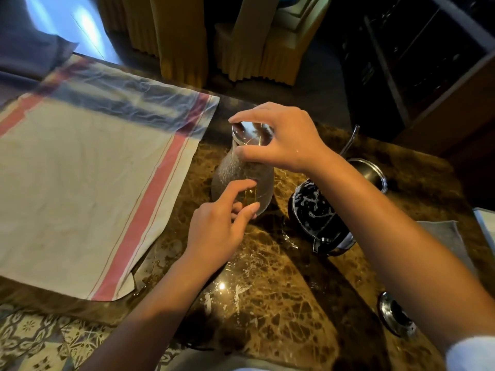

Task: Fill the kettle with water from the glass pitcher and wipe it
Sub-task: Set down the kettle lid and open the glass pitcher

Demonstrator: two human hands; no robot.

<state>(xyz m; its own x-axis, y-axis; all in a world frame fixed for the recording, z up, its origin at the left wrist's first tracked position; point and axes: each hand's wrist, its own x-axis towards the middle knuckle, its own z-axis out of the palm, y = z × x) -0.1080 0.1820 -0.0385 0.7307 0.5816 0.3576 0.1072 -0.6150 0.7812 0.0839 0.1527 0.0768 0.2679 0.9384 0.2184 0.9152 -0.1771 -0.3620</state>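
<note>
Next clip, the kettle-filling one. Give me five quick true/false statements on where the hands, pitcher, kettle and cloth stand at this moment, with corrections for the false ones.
1. The right hand grips the metal lid on top of the glass pitcher. True.
2. The left hand holds the kettle. False: its fingers touch the pitcher's lower body.
3. The kettle stands open, right of the pitcher. True.
4. The striped cloth is draped over the kettle. False: it lies flat on the marble counter, left of the pitcher.
5. The pitcher lies on its side. False: it stands on the counter.
</note>
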